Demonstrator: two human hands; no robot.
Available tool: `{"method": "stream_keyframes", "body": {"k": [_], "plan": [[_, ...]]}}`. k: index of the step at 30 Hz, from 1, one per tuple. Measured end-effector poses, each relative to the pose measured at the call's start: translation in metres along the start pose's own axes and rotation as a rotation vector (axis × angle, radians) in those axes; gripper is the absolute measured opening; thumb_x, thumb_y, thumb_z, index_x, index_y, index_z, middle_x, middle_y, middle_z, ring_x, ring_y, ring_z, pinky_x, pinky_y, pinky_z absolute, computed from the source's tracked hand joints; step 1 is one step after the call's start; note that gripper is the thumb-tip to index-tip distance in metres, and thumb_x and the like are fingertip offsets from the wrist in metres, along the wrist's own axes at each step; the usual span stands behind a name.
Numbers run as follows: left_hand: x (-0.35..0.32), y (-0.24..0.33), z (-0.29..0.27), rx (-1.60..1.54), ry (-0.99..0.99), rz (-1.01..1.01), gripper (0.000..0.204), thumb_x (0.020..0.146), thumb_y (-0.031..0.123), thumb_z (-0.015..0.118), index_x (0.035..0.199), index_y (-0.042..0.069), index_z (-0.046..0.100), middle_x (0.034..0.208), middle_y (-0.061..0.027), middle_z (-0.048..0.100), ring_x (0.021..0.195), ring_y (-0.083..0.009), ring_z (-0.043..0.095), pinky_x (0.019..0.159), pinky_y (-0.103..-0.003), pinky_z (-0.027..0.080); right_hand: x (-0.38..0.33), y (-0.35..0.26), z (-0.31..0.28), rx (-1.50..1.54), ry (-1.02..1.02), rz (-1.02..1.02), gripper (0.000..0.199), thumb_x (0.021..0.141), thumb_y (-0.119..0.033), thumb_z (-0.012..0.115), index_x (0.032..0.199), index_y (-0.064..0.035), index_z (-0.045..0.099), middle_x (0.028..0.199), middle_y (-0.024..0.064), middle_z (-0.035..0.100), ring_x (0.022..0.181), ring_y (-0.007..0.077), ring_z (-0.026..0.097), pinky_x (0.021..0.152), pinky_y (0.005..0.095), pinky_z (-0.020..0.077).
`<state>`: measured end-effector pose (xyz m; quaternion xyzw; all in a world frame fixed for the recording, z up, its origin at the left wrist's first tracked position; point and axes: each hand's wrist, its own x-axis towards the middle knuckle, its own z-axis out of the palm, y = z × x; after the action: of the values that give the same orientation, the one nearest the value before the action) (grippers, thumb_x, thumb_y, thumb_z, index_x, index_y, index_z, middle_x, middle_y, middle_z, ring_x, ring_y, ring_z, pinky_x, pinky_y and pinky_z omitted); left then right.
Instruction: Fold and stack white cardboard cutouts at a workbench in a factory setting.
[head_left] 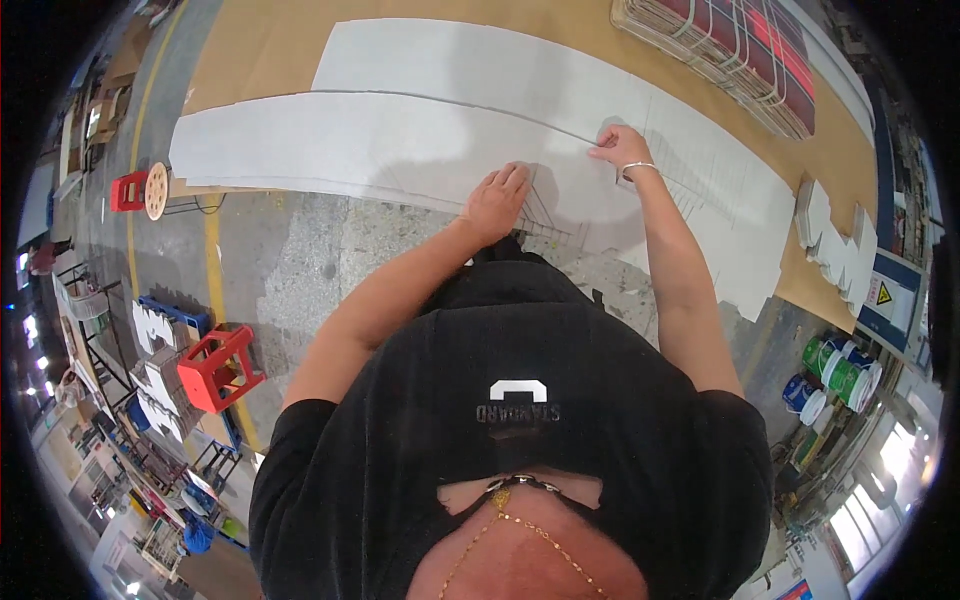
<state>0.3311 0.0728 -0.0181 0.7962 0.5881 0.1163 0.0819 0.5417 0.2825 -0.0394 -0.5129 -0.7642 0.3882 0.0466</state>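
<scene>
So the thing being handled here is that long grey-white die-cut board sheet (330, 140) lying flat on the brown cardboard-covered worktable (250, 50). There's a second sheet (520, 75) of the same kind just past it, edges touching or nearly so. My guess: it's light for its size, fairly stiff across but floppy along its length, so it'd sag or crease if you lifted it from one end. Best held at two well-spread spots along the near edge, or just slid flat.

The left hand (497, 200) is palm-down on the near edge of the sheet, fingers together and flat, pressing rather than gripping. The right hand (620, 148), bracelet on the wrist, is further in, on the seam between the two sheets. Its fingertips are bunched like they're pinching or picking at the edge, but I can't really tell if anything's caught between them. Both arms are stretched forward, right one reaching further.

Off the sheet's left end there's a red plastic stool (218, 367) down on the floor, and a stack of plaid-printed flat cartons (740, 50) is beyond its right end.
</scene>
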Motion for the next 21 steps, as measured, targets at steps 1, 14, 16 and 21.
{"method": "stream_keyframes", "body": {"k": [1,14,16,21], "plan": [[0.000,0.000,0.000,-0.051,0.054,-0.011,0.040,0.074,0.008,0.047,0.113,-0.001,0.050,0.125,-0.0134,0.043,0.118,-0.0300,0.040,0.097,-0.037,0.036,0.000,0.000,0.000,-0.004,0.005,-0.012,0.026,0.061,-0.017,0.079,0.073,-0.0046,0.060,0.067,0.0029,0.061,0.062,0.0112,0.057,0.059,0.0251,0.0470],[0.010,0.013,0.003,0.015,0.091,-0.142,0.041,0.072,0.015,0.053,0.111,0.004,0.052,0.104,-0.0103,0.048,0.102,-0.0245,0.046,0.085,-0.037,0.039,-0.006,-0.017,0.005,-0.209,0.067,-0.007,0.031,0.059,-0.021,0.080,0.078,-0.0053,0.061,0.076,0.0084,0.064,0.069,0.0200,0.060,0.064,0.0324,0.0492],[0.010,0.021,-0.003,0.027,0.068,-0.154,0.042,0.073,0.018,0.055,0.113,0.005,0.051,0.105,-0.0101,0.048,0.104,-0.0246,0.045,0.087,-0.039,0.038,-0.007,-0.006,0.012,-0.165,0.145,-0.067,0.039,0.058,-0.031,0.078,0.086,-0.0087,0.061,0.086,0.0120,0.060,0.085,0.0298,0.056,0.077,0.0386,0.0463],[0.013,0.033,-0.007,0.041,0.056,-0.186,0.053,0.073,0.025,0.059,0.121,0.005,0.046,0.116,-0.0120,0.045,0.114,-0.0272,0.042,0.095,-0.041,0.034,-0.032,-0.011,0.013,-0.173,0.364,-0.270,0.043,0.063,-0.028,0.074,0.099,-0.0095,0.060,0.102,0.0137,0.055,0.095,0.0329,0.051,0.082,0.0385,0.0440]]}}
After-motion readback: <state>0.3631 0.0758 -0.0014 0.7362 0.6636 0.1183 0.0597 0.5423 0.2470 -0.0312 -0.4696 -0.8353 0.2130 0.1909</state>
